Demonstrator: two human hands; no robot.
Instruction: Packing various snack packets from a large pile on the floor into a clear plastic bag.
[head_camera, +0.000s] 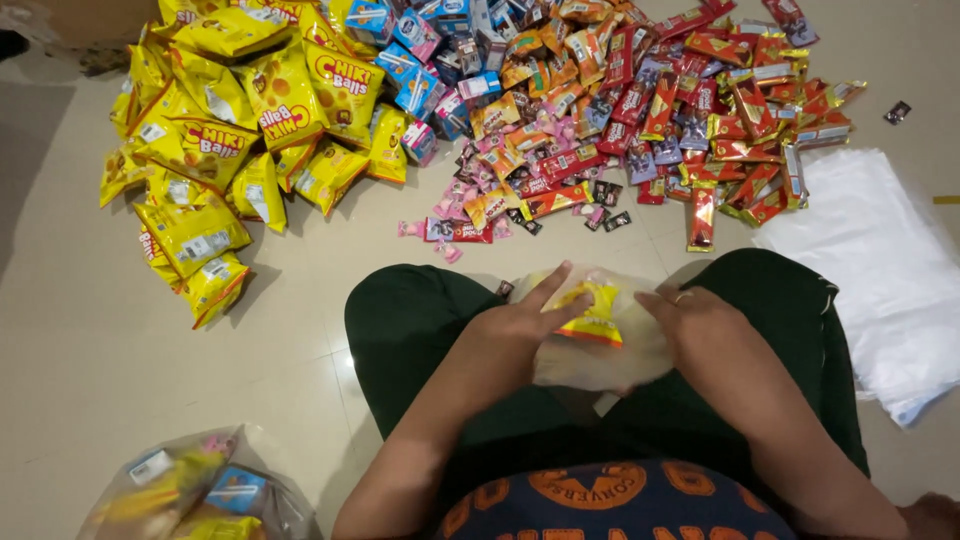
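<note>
Tiled floor (90, 330); both hands grip clear bag (590, 350), yellow packet (592, 312) inside.

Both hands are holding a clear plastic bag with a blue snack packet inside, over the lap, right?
Not quite: the head view shows the left hand and right hand holding the clear plastic bag over the lap, but the snack packet inside is yellow, not blue.

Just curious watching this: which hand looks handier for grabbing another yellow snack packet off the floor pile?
Probably the left hand: the yellow snack packets lie on its side, while the right hand grips the clear bag.
</note>
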